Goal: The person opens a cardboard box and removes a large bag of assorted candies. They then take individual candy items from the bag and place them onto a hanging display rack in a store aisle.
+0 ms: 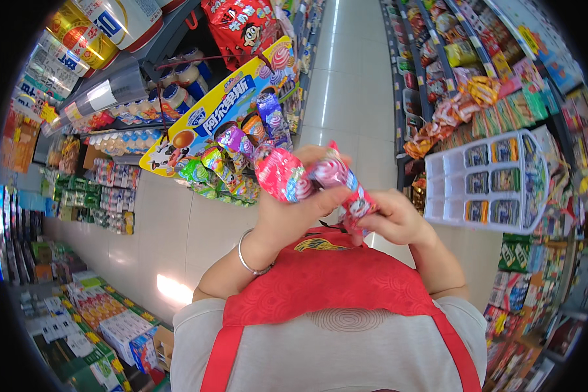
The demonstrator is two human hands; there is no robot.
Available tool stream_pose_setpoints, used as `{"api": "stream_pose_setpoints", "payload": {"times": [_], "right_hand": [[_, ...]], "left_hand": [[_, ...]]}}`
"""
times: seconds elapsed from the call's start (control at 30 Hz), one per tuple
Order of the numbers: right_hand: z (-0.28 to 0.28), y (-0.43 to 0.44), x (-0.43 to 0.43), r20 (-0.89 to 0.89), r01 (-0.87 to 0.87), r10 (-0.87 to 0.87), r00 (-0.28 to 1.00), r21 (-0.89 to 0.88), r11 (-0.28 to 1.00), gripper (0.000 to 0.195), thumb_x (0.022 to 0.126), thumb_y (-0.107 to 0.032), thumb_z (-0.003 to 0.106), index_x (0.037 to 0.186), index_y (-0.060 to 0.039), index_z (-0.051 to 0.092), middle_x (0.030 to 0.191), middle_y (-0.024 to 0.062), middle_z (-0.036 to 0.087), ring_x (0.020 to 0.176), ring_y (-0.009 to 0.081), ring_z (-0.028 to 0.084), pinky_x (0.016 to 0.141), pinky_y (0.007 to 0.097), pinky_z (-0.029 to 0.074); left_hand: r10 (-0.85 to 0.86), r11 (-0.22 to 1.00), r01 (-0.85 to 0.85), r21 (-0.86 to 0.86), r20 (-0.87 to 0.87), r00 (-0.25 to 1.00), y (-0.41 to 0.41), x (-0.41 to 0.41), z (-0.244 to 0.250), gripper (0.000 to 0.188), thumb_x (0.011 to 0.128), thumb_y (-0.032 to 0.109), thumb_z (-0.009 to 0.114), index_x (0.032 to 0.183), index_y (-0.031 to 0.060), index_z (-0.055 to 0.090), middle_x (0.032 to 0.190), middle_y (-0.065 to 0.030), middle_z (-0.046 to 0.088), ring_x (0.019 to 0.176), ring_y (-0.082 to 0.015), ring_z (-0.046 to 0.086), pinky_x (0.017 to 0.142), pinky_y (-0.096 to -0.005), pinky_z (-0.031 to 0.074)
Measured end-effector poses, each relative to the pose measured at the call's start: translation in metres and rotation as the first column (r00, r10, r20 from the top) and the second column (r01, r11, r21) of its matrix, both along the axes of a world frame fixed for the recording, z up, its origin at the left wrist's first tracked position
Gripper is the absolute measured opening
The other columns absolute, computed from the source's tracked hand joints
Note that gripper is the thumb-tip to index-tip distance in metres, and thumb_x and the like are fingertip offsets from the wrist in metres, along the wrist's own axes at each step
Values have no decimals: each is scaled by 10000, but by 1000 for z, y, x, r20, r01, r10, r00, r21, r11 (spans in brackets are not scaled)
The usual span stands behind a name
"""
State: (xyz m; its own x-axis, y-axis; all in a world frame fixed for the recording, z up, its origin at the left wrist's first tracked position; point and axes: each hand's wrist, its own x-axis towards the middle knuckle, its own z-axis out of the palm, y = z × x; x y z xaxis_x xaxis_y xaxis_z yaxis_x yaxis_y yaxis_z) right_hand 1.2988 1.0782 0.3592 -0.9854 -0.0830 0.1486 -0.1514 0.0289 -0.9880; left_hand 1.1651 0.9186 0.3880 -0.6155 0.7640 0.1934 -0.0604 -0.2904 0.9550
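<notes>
In front of my red apron, my left hand [299, 206] holds wrapped lollipops; a pink lollipop pack [283, 175] lies against its fingers. My right hand [394, 218] pinches the lower end of another pink and red lollipop pack [334, 174], which my left hand also touches. A yellow and blue hanging display card [225, 108] with printed writing is tied to the shelf at the upper left. From it hang purple packs [274, 117], an orange pack [255, 128] and green packs [198, 171], close beside my left hand.
A white compartment tray [436, 186] with small packs stands at the right. Snack shelves [436, 39] line the upper right. Bottled drinks [176, 95] fill the shelf behind the card. Stacked boxes [127, 333] stand at the lower left. A tiled floor [330, 93] runs between the shelves.
</notes>
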Motion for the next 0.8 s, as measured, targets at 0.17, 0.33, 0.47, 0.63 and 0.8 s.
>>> {"api": "stream_pose_setpoints", "payload": {"times": [0.17,0.33,0.47,0.63,0.8], "right_hand": [[17,54,-46,351,253,-134,927,-319,913,203,966,-190,506,937,-2,576,613,78,602,433,110,528,426,223,416],[-8,85,-94,539,245,-29,842,-333,910,258,966,-256,526,936,-10,596,579,53,587,392,85,479,387,209,374],[-16,91,-127,611,196,51,790,-329,924,261,962,-264,536,952,-12,604,584,51,592,402,87,499,387,206,382],[-40,93,-165,595,162,92,799,-359,919,245,954,-259,551,928,-22,607,611,55,606,417,91,514,384,211,392],[-58,96,-195,544,96,112,831,-339,936,231,953,-230,550,908,-10,604,618,56,608,439,93,520,411,207,416]], "left_hand": [[340,940,-332,-74,174,924,36,-36,-33,287,896,87,615,1167,7,569,1026,-75,605,764,-99,596,608,-208,457],[631,740,-646,-188,-141,763,66,-44,-63,283,889,84,571,1160,4,578,1077,-113,615,861,-162,623,724,-281,485],[611,615,-758,-216,-476,632,86,-63,-69,350,824,67,608,1160,-27,576,1063,-166,628,910,-281,626,831,-373,467],[598,562,-721,-405,-403,693,105,-64,-79,359,835,91,600,1166,-46,569,1038,-191,646,906,-239,648,770,-340,495],[712,691,-663,-288,115,692,114,-73,-128,537,870,129,565,1352,-44,402,1290,-175,528,984,-215,619,754,-320,504]]}}
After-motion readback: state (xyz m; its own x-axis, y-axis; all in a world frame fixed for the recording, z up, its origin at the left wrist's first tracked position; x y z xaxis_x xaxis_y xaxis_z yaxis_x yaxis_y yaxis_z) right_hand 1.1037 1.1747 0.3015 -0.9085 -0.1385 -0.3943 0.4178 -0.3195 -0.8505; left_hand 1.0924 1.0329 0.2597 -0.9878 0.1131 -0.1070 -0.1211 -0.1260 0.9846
